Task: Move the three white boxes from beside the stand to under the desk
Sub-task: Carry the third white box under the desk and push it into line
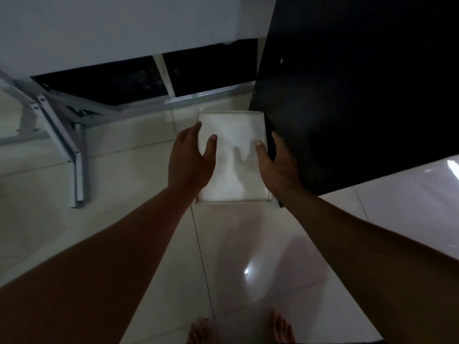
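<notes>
A rigid-looking, smooth white box on the tiled floor is flanked by an open left hand and open right hand, neither yet gripping; opposite side edges seem the best hold.

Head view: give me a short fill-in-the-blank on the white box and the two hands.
1. The white box lies on the tiled ____.
2. The left hand and right hand sit on ____ sides of the box.
3. The dark panel stands at the box's ____ edge.

Missing words: floor; opposite; right
</notes>
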`<state>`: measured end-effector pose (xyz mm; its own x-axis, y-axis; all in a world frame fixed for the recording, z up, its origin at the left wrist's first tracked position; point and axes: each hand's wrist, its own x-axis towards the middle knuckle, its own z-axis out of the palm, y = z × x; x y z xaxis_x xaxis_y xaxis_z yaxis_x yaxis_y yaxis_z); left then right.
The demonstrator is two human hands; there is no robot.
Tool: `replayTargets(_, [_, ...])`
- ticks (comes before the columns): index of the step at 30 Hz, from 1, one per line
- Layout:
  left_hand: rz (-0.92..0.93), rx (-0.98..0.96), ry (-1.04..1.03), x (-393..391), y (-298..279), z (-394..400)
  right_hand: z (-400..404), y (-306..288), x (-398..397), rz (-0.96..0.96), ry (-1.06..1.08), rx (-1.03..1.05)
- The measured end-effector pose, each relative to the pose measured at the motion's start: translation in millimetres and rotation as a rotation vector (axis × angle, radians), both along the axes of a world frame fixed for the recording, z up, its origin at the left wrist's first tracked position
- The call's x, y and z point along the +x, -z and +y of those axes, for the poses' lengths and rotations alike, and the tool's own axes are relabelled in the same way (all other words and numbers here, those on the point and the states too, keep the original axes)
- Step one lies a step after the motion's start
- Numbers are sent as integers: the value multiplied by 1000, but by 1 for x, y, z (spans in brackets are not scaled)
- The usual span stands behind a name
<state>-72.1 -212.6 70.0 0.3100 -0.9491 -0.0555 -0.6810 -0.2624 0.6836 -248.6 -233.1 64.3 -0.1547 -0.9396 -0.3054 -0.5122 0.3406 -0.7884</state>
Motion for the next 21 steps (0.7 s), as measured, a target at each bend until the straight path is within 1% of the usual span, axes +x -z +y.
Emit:
replayTargets(2, [23, 7, -27, -1, 37, -6, -12, 37, -2, -67, 38, 37])
replayTargets(5, [46, 8, -42, -2, 85, -17, -26, 83, -4, -98, 56, 36])
replayTargets(7, [48, -2, -59, -3, 113, -26, -36, 108, -7, -104, 53, 31])
replayTargets(10, [61, -5, -110, -5, 140, -36, -48, 134, -13, -109, 59, 37])
replayTargets(17, [166, 119, -235, -5, 158, -47, -60, 160, -13, -201, 139, 108])
replayTargets(21, [165, 151, -263, 5, 162, -50, -60, 163, -20, -254, 88, 143])
